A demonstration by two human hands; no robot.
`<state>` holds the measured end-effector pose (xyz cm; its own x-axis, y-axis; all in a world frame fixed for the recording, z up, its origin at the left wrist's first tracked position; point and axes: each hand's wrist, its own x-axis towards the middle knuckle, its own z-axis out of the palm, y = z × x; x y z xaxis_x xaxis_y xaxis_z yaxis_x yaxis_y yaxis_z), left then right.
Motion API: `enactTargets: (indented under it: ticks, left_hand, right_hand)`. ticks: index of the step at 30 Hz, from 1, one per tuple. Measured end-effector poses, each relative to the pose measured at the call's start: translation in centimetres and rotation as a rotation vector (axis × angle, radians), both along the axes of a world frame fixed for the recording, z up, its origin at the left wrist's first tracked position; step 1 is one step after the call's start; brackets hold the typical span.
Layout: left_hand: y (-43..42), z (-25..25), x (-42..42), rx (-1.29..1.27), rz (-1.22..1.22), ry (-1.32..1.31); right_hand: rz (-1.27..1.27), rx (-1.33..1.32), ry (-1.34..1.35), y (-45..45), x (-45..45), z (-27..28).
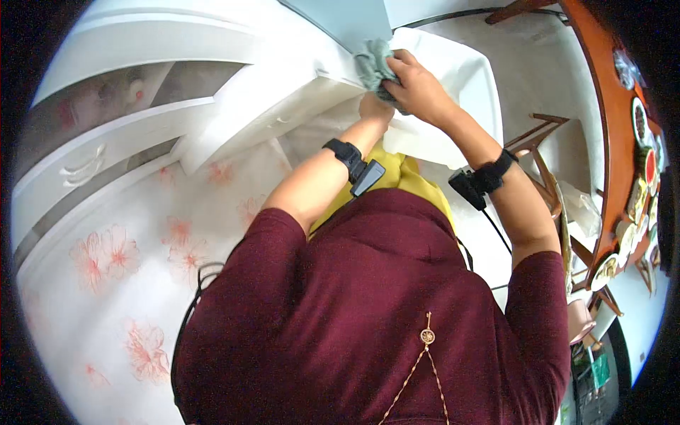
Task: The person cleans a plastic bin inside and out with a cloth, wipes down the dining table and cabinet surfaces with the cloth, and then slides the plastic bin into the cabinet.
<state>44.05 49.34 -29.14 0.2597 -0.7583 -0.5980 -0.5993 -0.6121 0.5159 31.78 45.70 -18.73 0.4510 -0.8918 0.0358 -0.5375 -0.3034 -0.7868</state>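
A crumpled grey-green cloth (372, 62) is bunched up at the top middle of the head view. My right hand (419, 86) is closed round it from the right, fingers curled into the folds. Just below and to the left, my left hand (375, 108) is closed against the lower part of the same cloth, its fingers mostly hidden. Both hands are close together, in front of a white basin-like container (464, 78) with rounded corners.
White furniture with drawers (85, 166) stands at the left, beside a pale floor with pink flower prints (113, 255). A grey panel (340, 21) rises behind the cloth. On the right is a brown wooden table (598, 106) bearing several dishes, with wooden chairs (542, 152) beside it.
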Motion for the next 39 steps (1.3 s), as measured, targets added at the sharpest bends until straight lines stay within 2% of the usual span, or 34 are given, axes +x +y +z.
enactTargets:
  ticks: [2,4,5,7,8,9,11,16,18,20,24,27,30,31,32,34,35,39]
  left_hand:
    - [2.0,-3.7,0.6,-0.119,0.171,-0.034]
    - [2.6,-3.1,2.2,-0.172,-0.130,-0.240]
    - [3.8,-2.2,2.4,-0.188,-0.066,-0.171]
    - [5.2,-3.2,3.7,-0.260,-0.035,-0.141]
    - [6.0,-3.7,4.3,-0.296,-0.021,-0.126]
    - [6.6,-4.9,5.2,-0.254,-0.124,-0.171]
    - [6.6,-1.2,5.6,-0.156,-0.135,-0.170]
    - [7.9,-1.2,8.2,0.005,-0.201,-0.114]
    - [8.7,-1.6,9.1,-0.061,-0.203,-0.141]
    - [9.3,-1.7,10.0,-0.046,-0.240,-0.121]
    - [10.9,-2.9,12.8,-0.121,-0.326,0.070]
    - [11.2,-4.2,14.2,-0.213,-0.347,0.088]
    - [11.9,-5.1,15.4,-0.337,-0.376,0.114]
    - [9.8,-1.6,14.8,-0.036,-0.410,-0.066]
    - [10.3,-4.5,15.2,-0.114,-0.470,-0.091]
    - [10.3,-1.6,14.6,-0.195,-0.374,-0.107]
    - [9.9,0.2,14.5,-0.105,-0.331,-0.070]
    - [9.9,0.5,14.3,-0.102,-0.261,-0.012]
  right_hand:
    - [0.059,-0.078,0.000,-0.3,2.5,-0.4]
    - [0.150,-0.264,-0.020,-1.0,5.6,-1.0]
    - [0.152,-0.264,-0.026,-1.4,7.3,-1.4]
    - [0.308,-0.317,0.137,-2.1,10.7,-1.6]
    - [0.309,-0.323,0.138,-2.0,12.2,-1.7]
    - [0.356,-0.360,0.202,-2.0,13.6,-1.7]
    - [0.416,-0.412,0.331,-1.8,15.9,-3.1]
    - [0.403,-0.365,0.378,-1.7,15.9,-6.3]
    - [0.363,-0.393,0.377,-1.3,16.8,-6.9]
    - [0.439,-0.352,0.371,-0.7,17.9,-7.2]
    - [0.656,-0.230,0.291,1.0,26.4,-6.3]
    - [0.663,-0.298,0.245,1.7,30.3,-6.2]
    - [0.629,-0.287,0.263,1.4,27.6,-6.3]
    - [0.612,-0.293,0.307,0.8,25.9,-6.5]
    - [0.503,-0.328,0.276,0.5,23.9,-8.2]
    - [0.366,-0.472,0.348,-0.8,19.0,-9.4]
    - [0.304,-0.419,0.317,-1.1,16.9,-8.5]
    - [0.301,-0.470,0.400,-2.4,13.5,-7.6]
